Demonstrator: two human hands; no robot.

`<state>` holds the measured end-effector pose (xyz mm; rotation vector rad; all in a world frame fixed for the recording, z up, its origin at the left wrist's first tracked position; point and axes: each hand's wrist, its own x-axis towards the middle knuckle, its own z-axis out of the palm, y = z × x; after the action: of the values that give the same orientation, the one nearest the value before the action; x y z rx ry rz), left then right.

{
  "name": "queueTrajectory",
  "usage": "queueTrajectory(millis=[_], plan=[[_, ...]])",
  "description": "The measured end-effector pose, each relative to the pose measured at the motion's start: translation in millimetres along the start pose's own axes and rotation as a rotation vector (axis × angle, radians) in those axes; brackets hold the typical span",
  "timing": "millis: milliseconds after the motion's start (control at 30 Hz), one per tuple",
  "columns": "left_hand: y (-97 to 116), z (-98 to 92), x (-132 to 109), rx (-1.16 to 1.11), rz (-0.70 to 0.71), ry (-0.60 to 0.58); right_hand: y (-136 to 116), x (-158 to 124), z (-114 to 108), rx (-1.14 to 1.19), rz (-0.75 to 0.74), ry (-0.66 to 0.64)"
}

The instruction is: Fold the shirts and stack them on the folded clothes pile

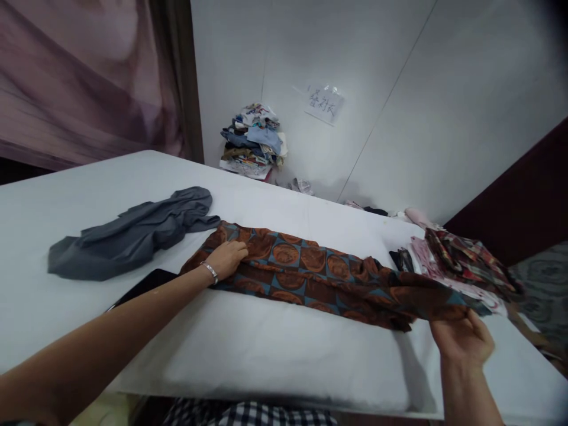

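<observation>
Two forearms; right hand grips one patterned garment, left hand touching, grip unclear.

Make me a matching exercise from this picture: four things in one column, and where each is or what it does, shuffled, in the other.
Things
1. Left hand
2. Right hand
3. Grey cloth
4. Paper sign

Places and states
A. Up on the pale wall
B. Holding one end of the patterned cloth, at the right of the picture
C. Crumpled on the white table, at the left of the picture
D. On top of the patterned cloth, with a bracelet at the wrist

Right pairs: 1-D, 2-B, 3-C, 4-A
</observation>
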<state>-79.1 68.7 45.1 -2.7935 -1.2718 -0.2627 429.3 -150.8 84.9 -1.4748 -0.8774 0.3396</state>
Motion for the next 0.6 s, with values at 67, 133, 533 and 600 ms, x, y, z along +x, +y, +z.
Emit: queueTrajectory(millis=[67,133,533,600], plan=[[0,-0.7,-3,-0.068,-0.029,-0.027,0,3,0,0.024,0.009,-0.016],[0,-4.4,-5,-0.154,-0.064,-0.054,-7,12,2,0.116,-0.013,-0.031],[64,-36.2,27,-1.164,-0.307,0.146,-126,53,173,0.278,0.193,-1.219],[82,-30.7,37,-1.444,-0.330,0.144,-124,36,209,0.240,0.290,-1.442]])
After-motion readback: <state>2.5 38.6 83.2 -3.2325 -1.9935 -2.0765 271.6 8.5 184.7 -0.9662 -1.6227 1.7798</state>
